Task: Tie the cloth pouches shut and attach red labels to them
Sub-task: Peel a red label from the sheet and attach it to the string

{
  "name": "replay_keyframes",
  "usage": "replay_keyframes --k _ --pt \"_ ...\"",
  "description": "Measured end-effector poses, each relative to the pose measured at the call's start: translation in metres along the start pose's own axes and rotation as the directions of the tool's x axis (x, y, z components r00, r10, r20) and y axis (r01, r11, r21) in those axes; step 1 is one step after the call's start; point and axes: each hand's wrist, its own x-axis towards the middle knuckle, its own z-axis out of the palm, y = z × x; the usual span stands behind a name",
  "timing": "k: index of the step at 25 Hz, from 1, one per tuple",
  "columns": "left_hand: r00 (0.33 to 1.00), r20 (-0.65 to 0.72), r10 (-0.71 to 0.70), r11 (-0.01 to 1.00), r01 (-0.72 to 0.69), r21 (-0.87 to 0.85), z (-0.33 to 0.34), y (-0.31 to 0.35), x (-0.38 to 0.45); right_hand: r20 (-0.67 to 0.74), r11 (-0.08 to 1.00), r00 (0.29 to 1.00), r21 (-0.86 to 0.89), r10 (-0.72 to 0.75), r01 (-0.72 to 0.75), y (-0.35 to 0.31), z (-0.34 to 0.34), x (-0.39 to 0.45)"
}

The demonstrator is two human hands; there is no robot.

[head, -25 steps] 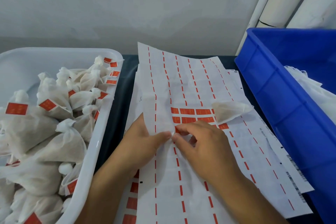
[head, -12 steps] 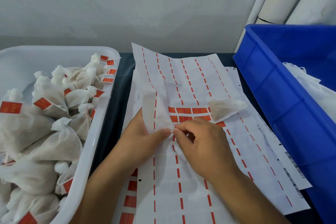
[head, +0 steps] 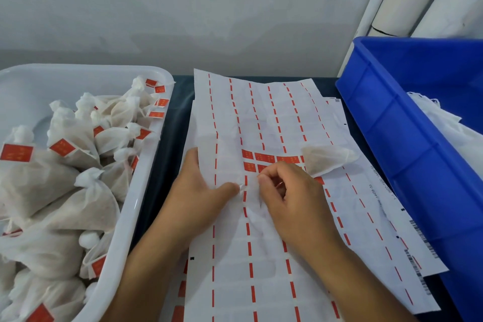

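Note:
A white label sheet (head: 261, 117) with red dashes lies in the middle, and a few red labels (head: 269, 158) are left on it. My left hand (head: 201, 198) holds the sheet's left part, thumb on top and fingers partly under the paper. My right hand (head: 292, 196) has its fingers curled and pinches at a red label in the lower row, next to my left thumb. The label's edge is hidden by the fingertips. One filled cloth pouch (head: 326, 158) lies on the sheet just right of the red labels, with no label visible on it.
A white tray (head: 146, 191) on the left holds several tied pouches with red labels (head: 62, 146). A blue crate (head: 407, 154) on the right holds white cloth (head: 444, 125). More sheets (head: 379, 217) lie under the top one. A wall stands behind.
The fold of sheet that my left hand had lifted half a second ago lies flatter now. My right fingertips stay at the same spot by the red labels.

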Motion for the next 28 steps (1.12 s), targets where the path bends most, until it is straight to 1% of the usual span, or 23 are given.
replay_keyframes --k 2,4,5,6,7,10,12,14,15,16,18,19,21,23,24,26,28 --pt "0.993 -0.074 0.093 0.991 -0.085 0.101 -0.001 -0.002 0.0 0.003 0.99 0.999 0.131 0.053 -0.053 -0.001 -0.004 0.0" --pt "0.967 -0.173 0.184 0.964 -0.144 0.224 -0.003 -0.005 -0.001 0.033 0.959 0.995 0.264 0.097 -0.102 -0.005 -0.01 0.0" --pt "0.953 -0.201 0.228 0.946 -0.167 0.279 -0.004 -0.007 0.0 0.051 0.939 0.993 0.324 0.109 -0.119 -0.007 -0.014 0.001" --pt "0.946 -0.199 0.255 0.928 -0.181 0.325 -0.004 -0.009 0.001 0.072 0.908 0.99 0.394 0.122 -0.141 -0.008 -0.017 0.002" --pt "0.952 -0.175 0.251 0.916 -0.175 0.361 -0.005 -0.01 0.002 0.093 0.866 0.986 0.473 0.138 -0.165 -0.009 -0.021 0.005" --pt "0.978 -0.13 0.164 0.87 -0.081 0.487 -0.006 -0.012 0.005 0.134 0.721 0.976 0.658 0.175 -0.219 -0.009 -0.035 0.015" --pt "0.965 -0.158 0.209 0.791 -0.072 0.608 -0.003 -0.012 0.004 0.13 0.63 0.977 0.748 0.168 -0.208 -0.007 -0.045 0.024" --pt "0.932 -0.159 0.326 0.687 -0.118 0.717 0.002 -0.004 -0.001 0.084 0.578 0.981 0.798 0.173 -0.17 -0.003 -0.055 0.032" --pt "0.915 -0.14 0.379 0.656 -0.159 0.738 0.006 0.001 -0.003 0.045 0.578 0.982 0.803 0.185 -0.145 0.0 -0.059 0.036" --pt "0.909 -0.109 0.403 0.65 -0.201 0.733 0.014 0.007 -0.004 -0.005 0.586 0.979 0.801 0.205 -0.118 0.005 -0.063 0.04" --pt "0.91 -0.027 0.414 0.668 -0.284 0.688 0.036 0.025 -0.003 -0.144 0.605 0.949 0.794 0.281 -0.058 0.016 -0.071 0.047" --pt "0.9 0.011 0.436 0.656 -0.327 0.68 0.052 0.034 -0.001 -0.225 0.617 0.918 0.786 0.326 -0.026 0.022 -0.076 0.05" --pt "0.847 0.083 0.524 0.581 -0.427 0.693 0.085 0.047 0.004 -0.375 0.646 0.838 0.762 0.397 0.035 0.034 -0.085 0.054" --pt "0.794 0.17 0.584 0.51 -0.522 0.684 0.114 0.056 0.016 -0.479 0.679 0.778 0.728 0.407 0.093 0.042 -0.091 0.054" --pt "0.788 0.222 0.575 0.482 -0.545 0.686 0.125 0.06 0.023 -0.506 0.697 0.768 0.708 0.393 0.11 0.045 -0.091 0.053" --pt "0.78 0.295 0.552 0.433 -0.57 0.698 0.141 0.064 0.035 -0.52 0.739 0.78 0.664 0.348 0.113 0.049 -0.087 0.051" --pt "0.753 0.295 0.589 0.408 -0.591 0.696 0.146 0.064 0.044 -0.505 0.77 0.806 0.63 0.309 0.1 0.052 -0.084 0.049"
